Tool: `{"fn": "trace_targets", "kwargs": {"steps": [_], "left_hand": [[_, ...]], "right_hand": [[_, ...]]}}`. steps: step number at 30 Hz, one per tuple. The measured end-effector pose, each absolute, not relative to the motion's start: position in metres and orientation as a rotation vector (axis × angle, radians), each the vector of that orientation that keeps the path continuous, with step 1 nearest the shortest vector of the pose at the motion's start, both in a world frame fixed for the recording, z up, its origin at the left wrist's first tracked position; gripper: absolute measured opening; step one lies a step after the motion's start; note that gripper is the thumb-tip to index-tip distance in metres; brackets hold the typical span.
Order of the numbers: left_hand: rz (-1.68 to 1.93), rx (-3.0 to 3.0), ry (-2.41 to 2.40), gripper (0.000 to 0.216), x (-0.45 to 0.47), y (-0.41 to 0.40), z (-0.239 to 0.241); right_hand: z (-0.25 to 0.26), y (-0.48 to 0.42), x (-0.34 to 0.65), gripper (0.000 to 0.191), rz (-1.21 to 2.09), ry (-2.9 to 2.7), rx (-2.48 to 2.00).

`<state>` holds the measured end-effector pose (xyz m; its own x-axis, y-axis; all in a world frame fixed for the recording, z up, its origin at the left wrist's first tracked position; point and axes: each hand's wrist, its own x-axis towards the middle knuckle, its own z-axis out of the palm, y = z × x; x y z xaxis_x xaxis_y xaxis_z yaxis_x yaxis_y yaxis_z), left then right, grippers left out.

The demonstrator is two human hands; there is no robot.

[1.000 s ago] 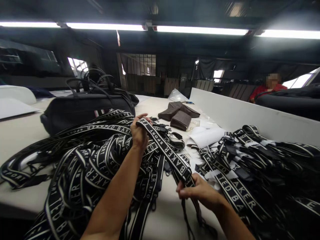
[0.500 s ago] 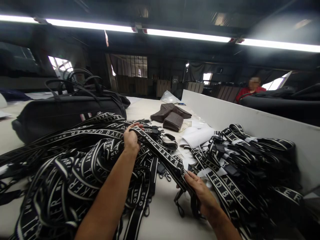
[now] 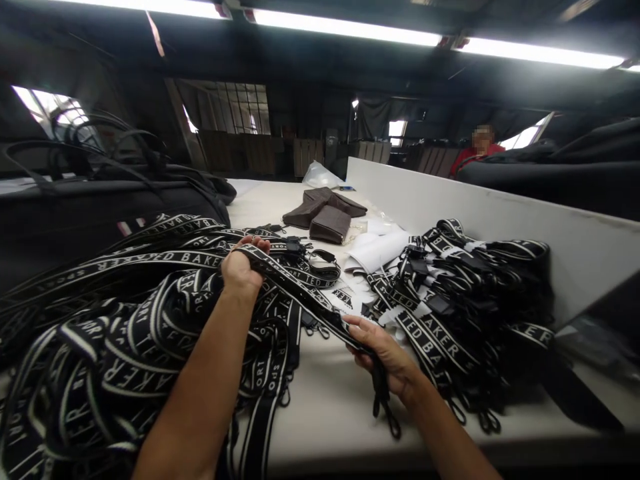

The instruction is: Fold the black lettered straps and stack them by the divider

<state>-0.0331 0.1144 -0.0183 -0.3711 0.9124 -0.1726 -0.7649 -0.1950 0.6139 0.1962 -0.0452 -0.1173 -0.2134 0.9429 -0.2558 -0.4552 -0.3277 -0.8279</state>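
Observation:
A black strap with white lettering (image 3: 300, 293) stretches taut between my two hands. My left hand (image 3: 240, 267) is closed round its far end, over a big loose heap of the same straps (image 3: 125, 333) at the left. My right hand (image 3: 383, 357) grips the near end, and the strap's black clip (image 3: 387, 413) dangles below my fingers. A second pile of straps (image 3: 450, 300), folded and tagged with white paper, lies just right of my right hand.
Black bags (image 3: 90, 200) stand at the back left. Brown pouches (image 3: 325, 213) and white papers (image 3: 375, 250) lie mid-table. A white partition (image 3: 500, 220) runs along the right side. A person in red (image 3: 475, 150) sits beyond it. The table's front edge (image 3: 350, 453) is close.
The view has shifted right and down. My right hand has slid along the strap and turned palm-up, with the clip now hanging below it. My left hand keeps its grip.

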Motion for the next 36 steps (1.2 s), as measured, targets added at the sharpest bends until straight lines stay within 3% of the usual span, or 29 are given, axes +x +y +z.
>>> {"fn": "trace_targets", "kwargs": {"steps": [7,11,14,21,23,29,32,36], "left_hand": [[1.831,0.432,0.818,0.027,-0.032,0.112,-0.019],[1.811,0.583,0.819,0.027,-0.029,0.111,-0.018],[1.811,0.705,0.851,0.027,-0.030,0.112,-0.021],[1.765,1.579,1.080,0.017,-0.033,0.103,-0.027],[1.793,1.495,1.050,0.006,-0.030,0.101,-0.027],[1.859,0.785,0.960,0.013,-0.026,0.105,-0.021],[1.808,0.760,1.011,0.013,-0.031,0.106,-0.021],[1.581,0.933,1.076,0.029,-0.033,0.105,-0.023]], "right_hand": [[-0.111,-0.037,0.210,0.049,1.760,-0.830,-0.882],[-0.106,-0.039,0.215,0.029,1.708,-1.057,-1.023],[-0.105,-0.042,0.218,0.025,1.632,-1.118,-1.094],[-0.100,-0.052,0.241,0.023,1.617,-1.008,-1.076],[-0.097,-0.055,0.246,0.022,1.601,-1.027,-1.084],[-0.100,-0.057,0.238,0.020,1.614,-1.086,-1.048],[-0.098,-0.057,0.236,0.022,1.605,-0.996,-0.979],[-0.076,-0.063,0.249,0.023,1.418,-0.955,-0.883]]}}
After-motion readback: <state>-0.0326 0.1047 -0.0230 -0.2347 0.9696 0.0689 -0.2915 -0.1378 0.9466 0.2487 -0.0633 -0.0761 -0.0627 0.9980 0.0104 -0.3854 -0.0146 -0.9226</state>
